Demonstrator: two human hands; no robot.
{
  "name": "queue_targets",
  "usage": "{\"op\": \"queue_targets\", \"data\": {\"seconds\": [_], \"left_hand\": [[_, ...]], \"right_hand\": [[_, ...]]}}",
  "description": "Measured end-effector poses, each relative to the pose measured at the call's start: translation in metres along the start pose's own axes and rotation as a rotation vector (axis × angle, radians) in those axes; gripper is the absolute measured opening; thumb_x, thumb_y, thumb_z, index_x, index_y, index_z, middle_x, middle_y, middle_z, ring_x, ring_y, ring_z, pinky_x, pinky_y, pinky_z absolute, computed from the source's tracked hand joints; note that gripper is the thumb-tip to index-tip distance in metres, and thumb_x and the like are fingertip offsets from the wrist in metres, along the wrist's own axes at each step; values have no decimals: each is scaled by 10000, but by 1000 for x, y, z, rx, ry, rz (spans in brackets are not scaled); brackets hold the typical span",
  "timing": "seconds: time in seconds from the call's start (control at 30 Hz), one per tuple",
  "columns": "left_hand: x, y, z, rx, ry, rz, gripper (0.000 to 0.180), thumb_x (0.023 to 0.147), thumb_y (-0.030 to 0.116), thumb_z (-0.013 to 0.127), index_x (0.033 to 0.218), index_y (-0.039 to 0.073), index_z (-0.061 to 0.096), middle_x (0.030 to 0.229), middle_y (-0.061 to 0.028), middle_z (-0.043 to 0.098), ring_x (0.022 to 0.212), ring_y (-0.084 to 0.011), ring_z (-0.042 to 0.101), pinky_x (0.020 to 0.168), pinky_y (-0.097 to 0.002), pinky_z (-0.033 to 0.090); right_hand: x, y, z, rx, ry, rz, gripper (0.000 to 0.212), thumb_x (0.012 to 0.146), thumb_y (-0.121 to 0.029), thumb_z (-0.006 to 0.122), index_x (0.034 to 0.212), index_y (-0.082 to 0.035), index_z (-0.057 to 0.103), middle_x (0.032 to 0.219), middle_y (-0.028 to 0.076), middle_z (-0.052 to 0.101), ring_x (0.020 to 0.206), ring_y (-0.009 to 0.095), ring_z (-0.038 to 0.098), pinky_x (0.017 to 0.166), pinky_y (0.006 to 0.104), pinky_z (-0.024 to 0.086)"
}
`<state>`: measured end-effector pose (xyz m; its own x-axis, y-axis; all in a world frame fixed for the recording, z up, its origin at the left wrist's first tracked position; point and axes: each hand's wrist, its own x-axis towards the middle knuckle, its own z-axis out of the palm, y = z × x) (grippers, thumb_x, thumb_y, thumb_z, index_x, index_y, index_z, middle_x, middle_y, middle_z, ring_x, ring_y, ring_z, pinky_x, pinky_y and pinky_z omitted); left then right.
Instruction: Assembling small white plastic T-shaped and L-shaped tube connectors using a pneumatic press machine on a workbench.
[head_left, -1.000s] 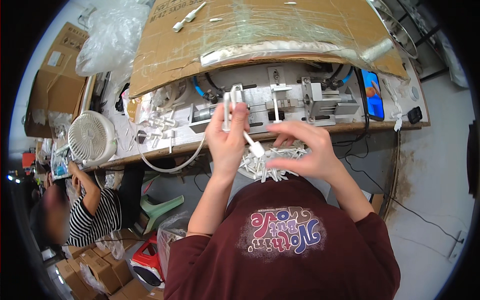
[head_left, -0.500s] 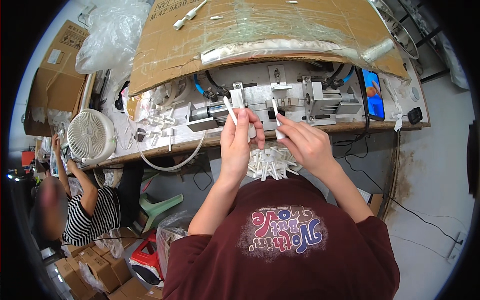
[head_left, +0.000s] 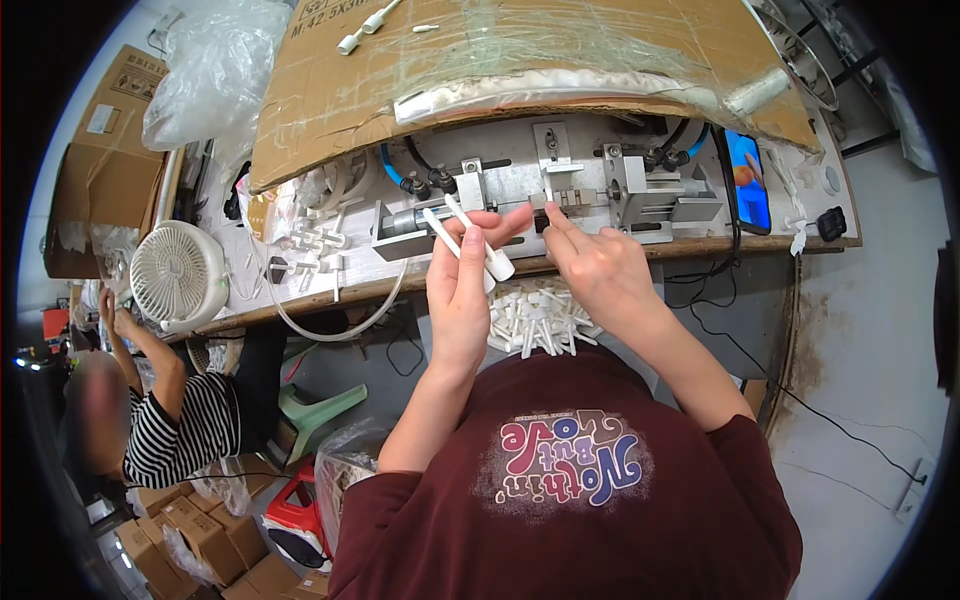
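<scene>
My left hand is closed around two white plastic sticks with thick, cap-like ends; their thin ends point up and to the left. My right hand reaches to the metal clamping fixture in the middle of the bench. At its fingertips is another white stick, upright in the picture against the fixture; its lower part is hidden by the fingers. Below both hands, a heap of similar white plastic pieces lies at my lap.
Cardboard overhangs the fixture's far side. Loose white pieces and a white fan are on the left, a phone on the right. A clear hose loops off the bench edge. A person in stripes sits at left.
My right hand has moved forward with its white stick, from beside my left hand to the fixture. My left hand has shifted slightly left, its two sticks now spread side by side.
</scene>
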<state>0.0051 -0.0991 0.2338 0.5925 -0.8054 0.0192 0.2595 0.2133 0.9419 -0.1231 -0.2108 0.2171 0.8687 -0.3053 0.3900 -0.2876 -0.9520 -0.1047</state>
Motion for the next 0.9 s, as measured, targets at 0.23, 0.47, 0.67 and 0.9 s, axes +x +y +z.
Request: {"op": "queue_targets", "data": {"seconds": [0.23, 0.47, 0.67, 0.9], "left_hand": [[-11, -12, 4, -71, -210, -127, 226, 1054, 199, 389, 1111, 17, 510, 1208, -242, 614, 1207, -278, 567, 1024, -356, 431], [-9, -10, -10, 268, -118, -89, 303, 1059, 166, 382, 1285, -6, 486, 1068, -97, 637, 682, -50, 513, 591, -205, 448], [-10, 0, -13, -30, -173, -226, 441, 982, 51, 506, 1399, -7, 380, 1024, -55, 565, 751, -86, 543, 668, -229, 468], [-11, 12, -9, -5, -165, -92, 528, 920, -66, 525, 1429, -52, 386, 1406, -226, 462, 1203, -269, 571, 988, -337, 493]], "right_hand": [[-6, -15, -26, 520, 219, -110, 324, 726, -96, 763, 1023, -29, 650, 984, 88, 652, 846, 251, 672, 717, 344, 558], [-21, 2, -3, 345, 233, 69, 238, 728, -61, 725, 952, -24, 655, 1045, 100, 671, 738, 232, 664, 645, 322, 548], [-14, 7, 11, 58, 121, -24, 196, 741, -107, 729, 918, -52, 668, 1154, 92, 694, 514, 174, 588, 487, 273, 456], [-1, 3, 4, 26, 50, 11, 101, 722, -106, 640, 789, -52, 589, 1118, 143, 695, 563, 168, 635, 542, 278, 496]]}}
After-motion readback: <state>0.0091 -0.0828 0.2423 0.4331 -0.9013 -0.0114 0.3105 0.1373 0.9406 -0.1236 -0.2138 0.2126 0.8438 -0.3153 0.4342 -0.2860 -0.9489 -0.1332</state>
